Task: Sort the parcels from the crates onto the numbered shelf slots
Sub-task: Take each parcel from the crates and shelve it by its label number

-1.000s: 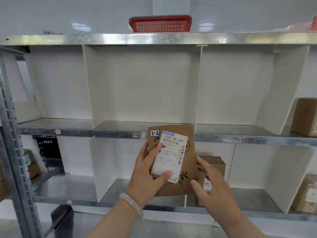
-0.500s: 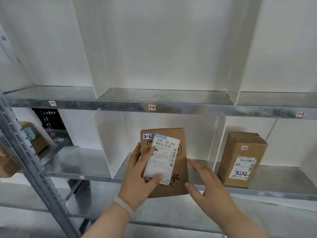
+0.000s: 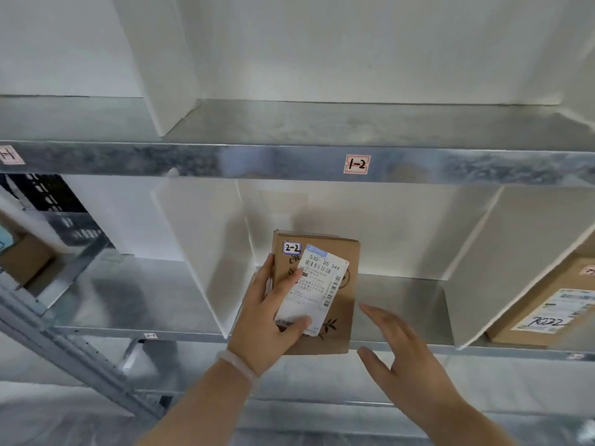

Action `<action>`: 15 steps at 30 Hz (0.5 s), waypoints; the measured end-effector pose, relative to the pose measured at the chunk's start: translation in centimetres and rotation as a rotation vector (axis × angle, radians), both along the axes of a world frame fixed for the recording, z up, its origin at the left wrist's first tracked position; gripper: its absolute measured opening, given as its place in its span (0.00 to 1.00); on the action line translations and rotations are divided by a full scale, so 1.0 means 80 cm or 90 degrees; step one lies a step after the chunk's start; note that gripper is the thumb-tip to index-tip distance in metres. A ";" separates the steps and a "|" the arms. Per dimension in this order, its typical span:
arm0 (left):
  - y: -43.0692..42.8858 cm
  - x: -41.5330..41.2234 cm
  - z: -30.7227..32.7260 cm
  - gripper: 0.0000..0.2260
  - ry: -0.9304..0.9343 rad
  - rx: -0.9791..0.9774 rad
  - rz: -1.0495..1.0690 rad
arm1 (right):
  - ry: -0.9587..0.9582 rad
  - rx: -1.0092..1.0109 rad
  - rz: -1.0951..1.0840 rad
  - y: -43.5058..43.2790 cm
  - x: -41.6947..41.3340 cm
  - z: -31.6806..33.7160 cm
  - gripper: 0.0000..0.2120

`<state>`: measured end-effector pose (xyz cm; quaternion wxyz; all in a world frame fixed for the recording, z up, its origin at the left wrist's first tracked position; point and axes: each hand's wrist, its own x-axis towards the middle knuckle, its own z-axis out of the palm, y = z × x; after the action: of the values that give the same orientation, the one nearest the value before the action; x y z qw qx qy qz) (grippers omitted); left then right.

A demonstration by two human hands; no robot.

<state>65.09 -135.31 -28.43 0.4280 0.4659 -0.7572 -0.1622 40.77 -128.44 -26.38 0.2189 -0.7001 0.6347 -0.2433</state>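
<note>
Gripping a brown parcel [image 3: 341, 304] marked 2-2, the left hand [image 3: 270, 320] holds it upright at the front of the middle lower shelf slot [image 3: 402, 294]; the right hand [image 3: 409, 365] hovers just beside, open and empty

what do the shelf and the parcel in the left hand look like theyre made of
Shelf: looks like galvanized steel, dull silver with a mottled sheen. Parcel: brown matte cardboard, it seems, with a folded top edge and a white paper label.
</note>
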 end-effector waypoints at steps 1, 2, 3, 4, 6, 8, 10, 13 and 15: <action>-0.011 0.001 -0.006 0.34 -0.003 -0.011 -0.006 | 0.002 0.002 -0.002 -0.005 0.002 -0.003 0.28; -0.022 0.002 -0.011 0.34 -0.005 -0.020 -0.009 | 0.004 0.004 -0.004 -0.011 0.003 -0.006 0.28; -0.031 0.002 -0.016 0.33 -0.006 -0.026 -0.009 | 0.006 0.009 -0.008 -0.015 0.005 -0.009 0.28; -0.039 0.002 -0.022 0.32 -0.008 -0.032 -0.007 | 0.009 0.014 -0.012 -0.020 0.006 -0.012 0.28; -0.051 0.001 -0.033 0.30 -0.010 -0.049 -0.010 | 0.018 0.017 -0.020 -0.028 0.008 -0.016 0.28; -0.059 0.002 -0.044 0.29 -0.012 -0.069 -0.024 | 0.021 0.014 -0.023 -0.034 0.012 -0.021 0.28; -0.063 0.003 -0.055 0.28 -0.026 -0.088 -0.034 | 0.020 0.010 -0.017 -0.038 0.015 -0.026 0.28; -0.067 0.004 -0.068 0.28 -0.038 -0.110 -0.035 | 0.037 0.033 -0.026 -0.040 0.019 -0.036 0.28; -0.067 0.005 -0.077 0.31 -0.039 -0.122 -0.026 | 0.032 0.045 -0.037 -0.038 0.021 -0.043 0.28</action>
<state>65.53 -140.70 -34.56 0.4438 0.4121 -0.7914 -0.0829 42.43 -131.51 -29.81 0.2204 -0.6789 0.6683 -0.2094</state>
